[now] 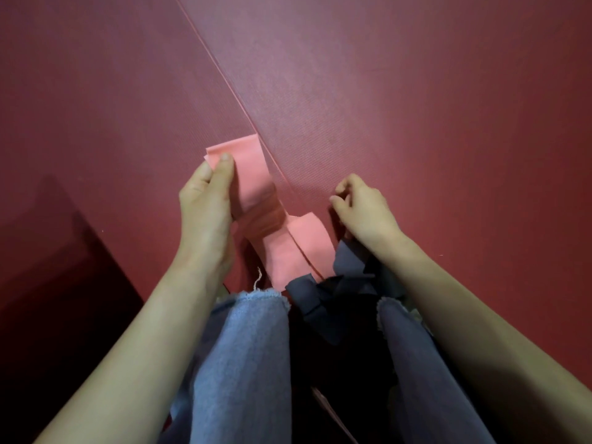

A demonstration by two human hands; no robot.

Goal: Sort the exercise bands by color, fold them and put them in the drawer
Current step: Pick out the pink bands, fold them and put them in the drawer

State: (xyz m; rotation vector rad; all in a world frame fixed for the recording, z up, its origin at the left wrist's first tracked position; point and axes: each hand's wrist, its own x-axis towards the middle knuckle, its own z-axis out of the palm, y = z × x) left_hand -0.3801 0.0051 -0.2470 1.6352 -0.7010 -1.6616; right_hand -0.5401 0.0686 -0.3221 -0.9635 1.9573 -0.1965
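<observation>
A pink exercise band (253, 184) lies on the red floor mat in front of my knees, partly folded over itself. My left hand (206, 200) pinches its far end between thumb and fingers, lifting it slightly. The band's near part (298, 248) runs back toward my legs. A grey-blue band (349, 267) lies crumpled between my knees. My right hand (362, 209) hovers over the mat to the right of the pink band, fingers curled; whether it grips the edge of the grey-blue band beneath it I cannot tell.
Red floor mats (416, 107) fill the view, with a seam (224, 81) running diagonally from the top toward my knees. A dark shadowed area (48, 283) sits at the left. My legs in blue jeans (243, 363) take up the bottom centre.
</observation>
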